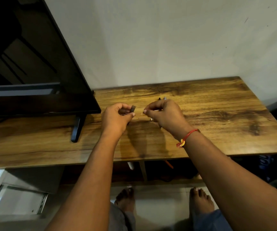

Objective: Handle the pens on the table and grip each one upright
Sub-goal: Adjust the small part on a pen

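My left hand [117,117] is raised over the wooden table [217,117] and pinches a small dark pen cap [133,108] between thumb and fingers. My right hand [164,115] is curled round several pens, with its thumb and forefinger pinched together facing the cap. Two pen ends [162,98] stick out above its knuckles. Small bits of pen [151,119] show below the fingers. The pens' bodies are hidden inside the fist. The two hands are a few centimetres apart.
A dark flat screen [34,64] on a black foot [77,129] fills the table's left side. A pale wall rises behind the table. A shelf with small items [168,164] lies under the table's front edge. My bare feet [126,199] stand on the tiled floor.
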